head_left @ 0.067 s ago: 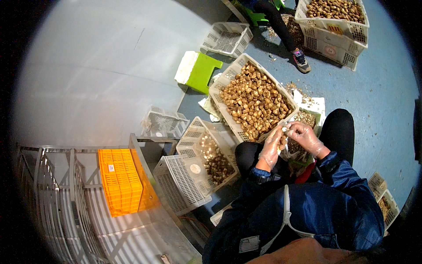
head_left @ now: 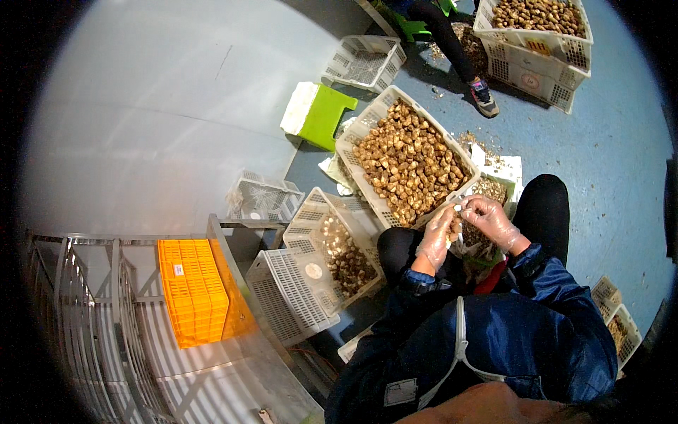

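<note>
My left hand [head_left: 436, 239], in a clear glove, is closed around small brown mushrooms [head_left: 455, 229] cupped against its palm. A white-tipped piece [head_left: 458, 208] shows at its fingertips. My right hand [head_left: 490, 220], gloved likewise, pinches at that same spot; whether it has a small tool in it is hidden. Both hands meet above my lap, just past the near corner of a white crate [head_left: 351, 145] heaped with brown-and-white mushrooms [head_left: 409, 162]. Below them lies a bag or container of brown and pale scraps [head_left: 489, 189].
Left of my knee, a white crate [head_left: 300, 226] holds paler mushrooms [head_left: 346, 261]. A green stool [head_left: 326, 116] stands beyond it. An orange crate [head_left: 192, 293] rests on a metal rack [head_left: 116, 283]. Stacked crates [head_left: 533, 74] and another person's leg [head_left: 452, 42] are at the far side.
</note>
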`<state>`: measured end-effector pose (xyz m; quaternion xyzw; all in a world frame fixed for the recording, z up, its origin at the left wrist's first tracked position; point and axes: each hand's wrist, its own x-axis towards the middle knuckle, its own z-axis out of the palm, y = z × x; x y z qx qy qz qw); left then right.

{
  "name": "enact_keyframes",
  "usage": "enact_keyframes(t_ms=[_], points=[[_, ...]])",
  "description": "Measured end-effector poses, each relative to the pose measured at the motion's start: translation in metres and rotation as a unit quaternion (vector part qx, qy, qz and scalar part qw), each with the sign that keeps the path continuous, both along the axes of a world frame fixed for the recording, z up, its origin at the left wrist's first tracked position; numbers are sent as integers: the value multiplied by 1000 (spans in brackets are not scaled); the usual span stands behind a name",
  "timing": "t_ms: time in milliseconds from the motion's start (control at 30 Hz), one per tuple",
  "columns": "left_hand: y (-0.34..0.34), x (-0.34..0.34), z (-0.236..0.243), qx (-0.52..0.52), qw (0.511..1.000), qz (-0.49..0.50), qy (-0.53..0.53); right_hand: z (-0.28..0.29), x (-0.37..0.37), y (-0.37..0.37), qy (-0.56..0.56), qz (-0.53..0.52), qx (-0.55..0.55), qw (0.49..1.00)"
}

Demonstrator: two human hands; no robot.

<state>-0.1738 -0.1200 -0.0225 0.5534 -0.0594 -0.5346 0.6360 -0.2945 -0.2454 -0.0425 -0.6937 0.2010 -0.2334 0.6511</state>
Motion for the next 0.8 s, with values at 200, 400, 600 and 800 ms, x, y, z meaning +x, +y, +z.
enact_keyframes(t_ms=[200, 400, 600, 800], points=[[19, -16, 10, 49, 998, -42, 11, 11, -23, 12, 80, 30, 91, 992], [31, -30, 14, 46, 998, -43, 25, 14, -32, 23, 72, 35, 156, 984], [27, -29, 27, 36, 998, -26, 54, 10, -32, 28, 44, 14, 162, 986], [42, -21, -6, -28, 993, -36, 111, 38, -31, 27, 151, 25, 166, 974]])
